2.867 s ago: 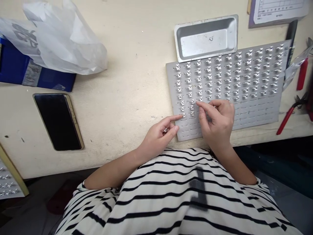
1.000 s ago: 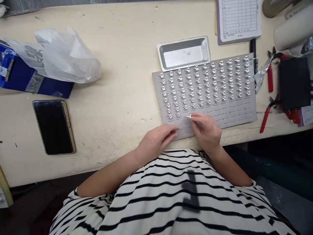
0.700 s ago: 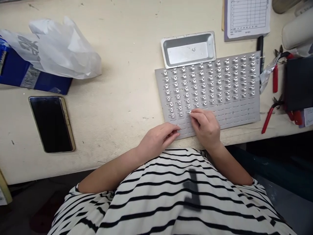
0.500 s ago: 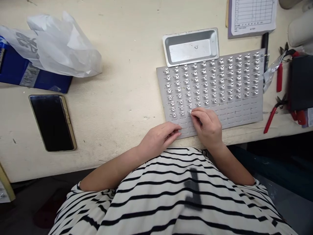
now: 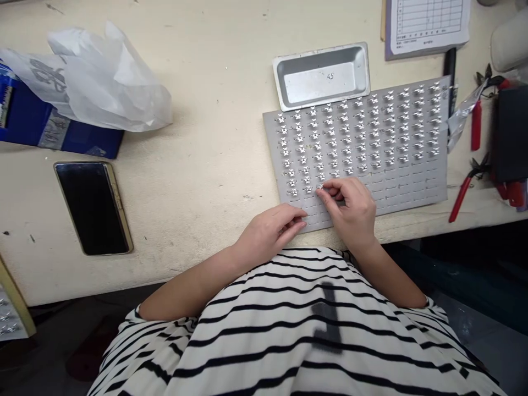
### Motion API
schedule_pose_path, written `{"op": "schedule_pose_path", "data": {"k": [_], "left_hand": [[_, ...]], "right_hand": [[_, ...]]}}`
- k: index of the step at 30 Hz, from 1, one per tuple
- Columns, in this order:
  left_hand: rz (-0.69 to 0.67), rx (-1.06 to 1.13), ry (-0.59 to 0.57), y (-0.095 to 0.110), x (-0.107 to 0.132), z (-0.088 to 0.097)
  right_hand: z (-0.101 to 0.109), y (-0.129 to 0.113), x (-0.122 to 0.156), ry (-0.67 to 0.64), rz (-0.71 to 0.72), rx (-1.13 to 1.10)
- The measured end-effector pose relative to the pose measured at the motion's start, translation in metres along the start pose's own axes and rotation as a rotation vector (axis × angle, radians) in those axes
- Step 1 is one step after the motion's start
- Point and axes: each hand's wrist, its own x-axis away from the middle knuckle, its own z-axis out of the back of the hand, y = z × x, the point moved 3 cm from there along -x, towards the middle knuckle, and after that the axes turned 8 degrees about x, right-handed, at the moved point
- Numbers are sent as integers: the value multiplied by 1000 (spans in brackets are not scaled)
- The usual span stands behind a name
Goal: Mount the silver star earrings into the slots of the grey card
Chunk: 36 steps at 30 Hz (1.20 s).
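The right hand (image 5: 350,208) is pinched closed, its thumb and forefinger meeting on a small silver metal piece (image 5: 319,187) at the end of a row, and that piece sits at the board's surface. The left hand (image 5: 270,230) lies curled just below, its fingers together and resting at the bottom edge of the board; the head view does not show whether it holds anything. The grey slotted board (image 5: 412,192) lies on a cream workbench (image 5: 198,181), with rows of the same silver pieces across its upper part. A metal tray (image 5: 322,77) marked "45" sits touching the board's far edge, and a paper form (image 5: 427,22) lies beyond. To the right are red-handled pliers (image 5: 461,197) and a black box (image 5: 512,132). To the left are a phone (image 5: 93,209), a white plastic bag (image 5: 99,77) and a blue box (image 5: 61,135). A striped shirt (image 5: 289,335) fills the bottom of the view.
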Motion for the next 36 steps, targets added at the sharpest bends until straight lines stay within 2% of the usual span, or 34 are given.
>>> {"op": "schedule_pose_path", "data": {"k": [23,28,31,34,36], "left_hand": [[38,14,-16,0,0,1],[29,-27,-3,2,2,2],[-42,-99,-25,3,4,4],[-182,-173,-32,6,9,8],[-218,-232,-27,5,13,12]], "right_hand": [[0,3,4,5,-25,-37],[8,2,7,55,-22,-133],[27,24,9,153,-33,-121],[57,73,15,314,-165,104],[73,110,21,345,-299,262]]}}
